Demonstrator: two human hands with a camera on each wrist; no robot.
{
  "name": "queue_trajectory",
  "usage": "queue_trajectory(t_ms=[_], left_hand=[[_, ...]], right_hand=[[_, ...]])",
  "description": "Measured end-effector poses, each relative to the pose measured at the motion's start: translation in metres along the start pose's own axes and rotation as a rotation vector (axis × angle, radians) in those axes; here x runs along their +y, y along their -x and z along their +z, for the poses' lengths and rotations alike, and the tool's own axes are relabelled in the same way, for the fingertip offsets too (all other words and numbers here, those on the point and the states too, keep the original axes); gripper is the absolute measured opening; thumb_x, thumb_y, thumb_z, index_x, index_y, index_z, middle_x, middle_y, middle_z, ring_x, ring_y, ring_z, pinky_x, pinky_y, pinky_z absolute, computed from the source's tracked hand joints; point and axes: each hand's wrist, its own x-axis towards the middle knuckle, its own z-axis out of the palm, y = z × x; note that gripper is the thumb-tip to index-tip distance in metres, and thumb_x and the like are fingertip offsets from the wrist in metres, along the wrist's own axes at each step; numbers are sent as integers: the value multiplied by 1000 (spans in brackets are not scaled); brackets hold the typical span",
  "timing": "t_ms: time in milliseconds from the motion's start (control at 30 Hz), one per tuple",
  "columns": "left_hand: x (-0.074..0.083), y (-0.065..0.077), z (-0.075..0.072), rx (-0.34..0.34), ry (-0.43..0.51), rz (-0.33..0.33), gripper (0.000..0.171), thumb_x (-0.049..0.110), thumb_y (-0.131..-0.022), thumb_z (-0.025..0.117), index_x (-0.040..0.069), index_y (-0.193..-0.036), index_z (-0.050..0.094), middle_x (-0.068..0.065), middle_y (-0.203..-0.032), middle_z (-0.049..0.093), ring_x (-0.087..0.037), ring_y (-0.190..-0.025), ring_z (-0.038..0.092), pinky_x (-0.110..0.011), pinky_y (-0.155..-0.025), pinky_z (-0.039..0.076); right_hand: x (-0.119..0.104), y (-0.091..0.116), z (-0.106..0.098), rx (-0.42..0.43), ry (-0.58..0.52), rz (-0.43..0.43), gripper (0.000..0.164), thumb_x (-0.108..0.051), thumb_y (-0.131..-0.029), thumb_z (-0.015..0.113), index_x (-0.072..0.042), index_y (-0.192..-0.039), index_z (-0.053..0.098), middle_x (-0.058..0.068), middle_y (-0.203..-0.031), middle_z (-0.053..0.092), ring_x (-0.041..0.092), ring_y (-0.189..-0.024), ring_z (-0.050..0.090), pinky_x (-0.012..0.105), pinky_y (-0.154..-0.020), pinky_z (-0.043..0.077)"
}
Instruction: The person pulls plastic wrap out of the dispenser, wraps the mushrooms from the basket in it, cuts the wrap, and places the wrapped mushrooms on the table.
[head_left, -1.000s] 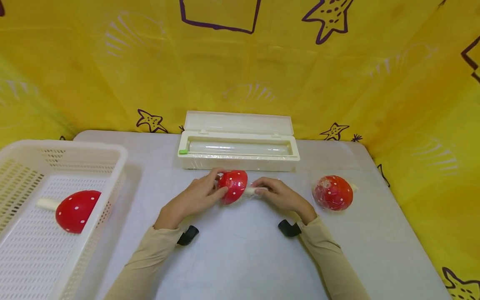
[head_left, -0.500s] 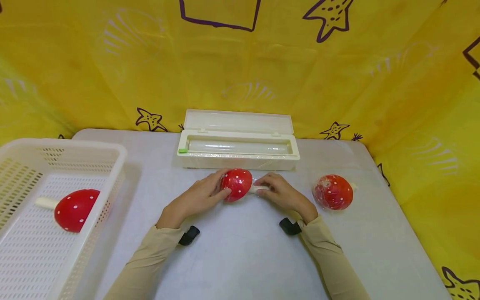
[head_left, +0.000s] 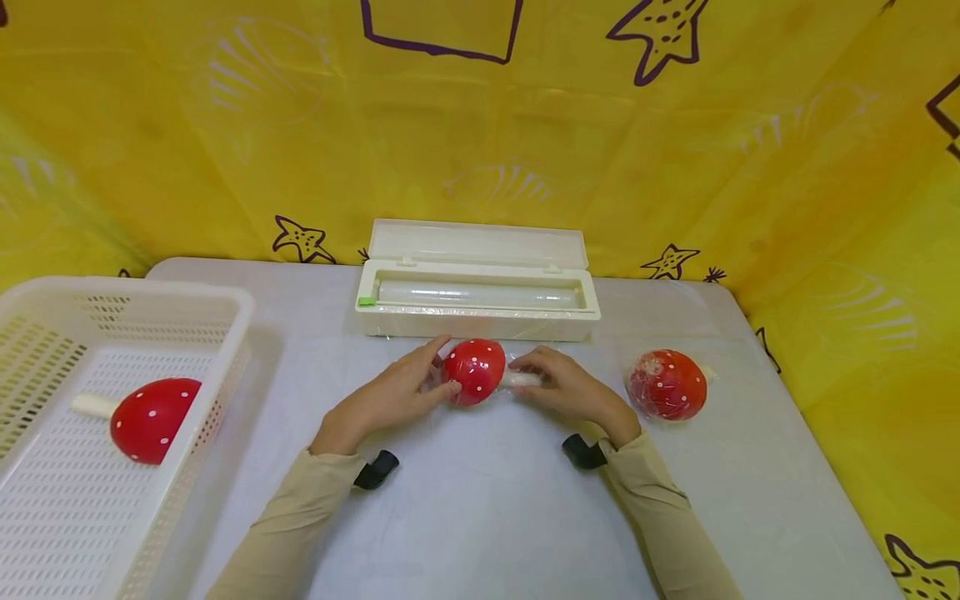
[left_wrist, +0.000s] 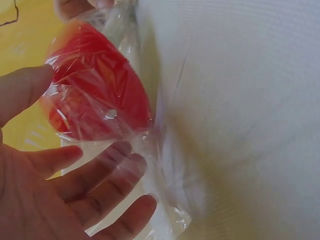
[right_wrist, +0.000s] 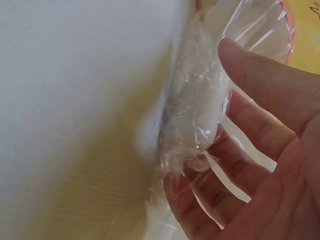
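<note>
A toy mushroom (head_left: 475, 372) with a white-dotted red cap and a white stem lies at the middle of the table, loosely wrapped in clear cling film. My left hand (head_left: 399, 389) holds the cap from the left; in the left wrist view the thumb is on the cap and the fingers are spread along the film (left_wrist: 165, 210) below. From the right, my right hand (head_left: 567, 386) grips around the wrapped stem (head_left: 519, 379). In the right wrist view its thumb rests on the crinkled film (right_wrist: 192, 100) and its fingertips curl under the stem end.
Behind the hands stands an open cream film dispenser (head_left: 480, 325) with a film roll (head_left: 476, 294). A white perforated basket (head_left: 243, 321) at left holds another mushroom (head_left: 153, 421). A wrapped mushroom (head_left: 666, 385) sits at right. A yellow printed cloth (head_left: 480, 125) hangs behind.
The mushroom has shifted slightly right and turned, so more of its cap faces up. My right fingers have opened a little along the stem, and more of the stem shows.
</note>
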Motion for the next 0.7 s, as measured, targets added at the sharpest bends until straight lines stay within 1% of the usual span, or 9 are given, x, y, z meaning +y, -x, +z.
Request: queue_trajectory(t_ms=[67,167,300,467,700], left_hand=[[0,0,-2,-6,-10,0,76,33,-95,64,6,-155,26,-13,-128,57,-26,-118,54,-46,-98,51],[0,1,-5,-5,-15,-17,74,35,-95,64,10,-155,28,-13,-133,55,-27,-122,52,-48,-98,51],[-1,2,-12,37,-18,-34,69,35,-96,63,12,-154,32,-13,-134,54,-28,-123,51,-48,-97,52],[-3,3,-20,155,-23,-28,62,29,-96,64,10,-150,37,-15,-129,57,-31,-116,54,-48,-94,53],[-6,4,-28,344,-45,12,56,21,-94,67,6,-144,44,-17,-124,59,-33,-108,56,-49,-93,50]], right_hand=[[-2,0,-1,8,-1,-5,38,-18,-89,74,-5,-123,64,10,-115,64,22,-102,58,39,-90,52],[-5,1,-3,15,-1,1,38,-18,-89,74,-4,-123,64,11,-116,64,24,-104,59,41,-92,52],[-8,3,-6,27,-1,9,40,-17,-89,74,-3,-124,63,13,-119,64,28,-107,60,46,-95,52],[-12,4,-10,72,7,-29,37,-14,-91,71,0,-124,62,16,-117,66,30,-104,61,49,-92,53],[-24,-1,-13,129,-13,-64,35,-13,-91,71,-2,-123,64,13,-117,67,26,-103,62,45,-91,54]])
